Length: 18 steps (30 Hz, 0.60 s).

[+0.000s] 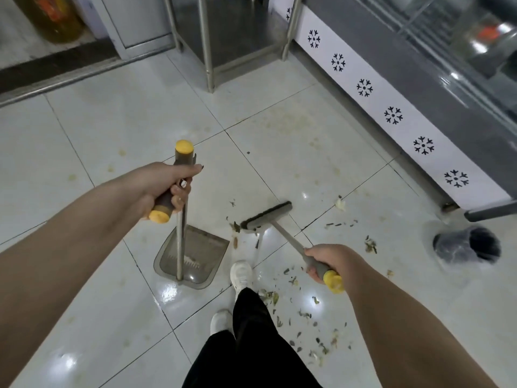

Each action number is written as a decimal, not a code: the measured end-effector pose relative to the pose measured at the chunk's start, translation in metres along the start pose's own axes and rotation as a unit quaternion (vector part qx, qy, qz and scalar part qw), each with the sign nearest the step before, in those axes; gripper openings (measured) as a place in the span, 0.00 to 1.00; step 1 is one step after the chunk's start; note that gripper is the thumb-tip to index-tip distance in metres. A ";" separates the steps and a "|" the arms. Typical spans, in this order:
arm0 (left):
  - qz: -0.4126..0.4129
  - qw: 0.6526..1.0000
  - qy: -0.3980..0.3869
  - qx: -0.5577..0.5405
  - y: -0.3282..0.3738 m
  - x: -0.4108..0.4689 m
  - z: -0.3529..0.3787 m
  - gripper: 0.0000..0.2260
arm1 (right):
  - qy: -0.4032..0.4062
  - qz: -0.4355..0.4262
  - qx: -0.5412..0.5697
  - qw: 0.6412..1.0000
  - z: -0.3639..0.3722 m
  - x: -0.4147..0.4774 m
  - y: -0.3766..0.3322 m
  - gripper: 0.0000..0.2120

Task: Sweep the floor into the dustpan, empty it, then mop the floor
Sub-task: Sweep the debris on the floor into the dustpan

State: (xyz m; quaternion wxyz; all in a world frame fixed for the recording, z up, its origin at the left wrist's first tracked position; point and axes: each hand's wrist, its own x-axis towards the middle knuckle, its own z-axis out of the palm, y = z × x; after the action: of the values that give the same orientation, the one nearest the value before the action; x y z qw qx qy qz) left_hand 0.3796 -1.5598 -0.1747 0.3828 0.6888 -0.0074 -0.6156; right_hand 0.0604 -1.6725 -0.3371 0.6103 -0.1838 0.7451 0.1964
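Note:
My left hand (170, 186) is closed around the grey-and-yellow grip of the dustpan's upright metal handle. The grey dustpan (195, 256) rests flat on the white tile floor (112, 130), its mouth facing away from me, with a little debris inside. My right hand (324, 261) grips the grey handle of the broom just above its yellow end cap. The broom head (267, 215) touches the floor to the right of the dustpan's front edge. Green and brown scraps (305, 312) lie scattered on the tiles to the right of my feet.
A black bin (470, 245) lined with a bag stands at the right. A freezer cabinet with a snowflake-patterned white band (391, 116) runs along the right side. Steel table legs (208, 46) stand ahead. My white shoes (240, 275) are between dustpan and scraps.

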 end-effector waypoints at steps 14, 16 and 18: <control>-0.005 0.998 0.036 -0.055 -0.064 -0.035 -0.022 0.13 | -0.011 -0.083 -0.128 0.988 0.045 -0.027 -0.031 0.19; -0.006 0.997 0.043 -0.065 -0.069 -0.034 -0.024 0.12 | -0.019 -0.101 -0.122 0.987 0.065 -0.018 -0.041 0.17; -0.005 0.996 0.047 -0.078 -0.071 -0.033 -0.028 0.12 | -0.023 -0.118 -0.141 0.983 0.084 -0.009 -0.048 0.16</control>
State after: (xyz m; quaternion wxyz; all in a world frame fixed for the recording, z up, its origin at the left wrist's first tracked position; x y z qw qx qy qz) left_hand 0.3629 -1.4795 -0.1863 0.4322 0.6854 0.0617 -0.5828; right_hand 0.1567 -1.6699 -0.3467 0.6143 -0.3500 0.6687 0.2300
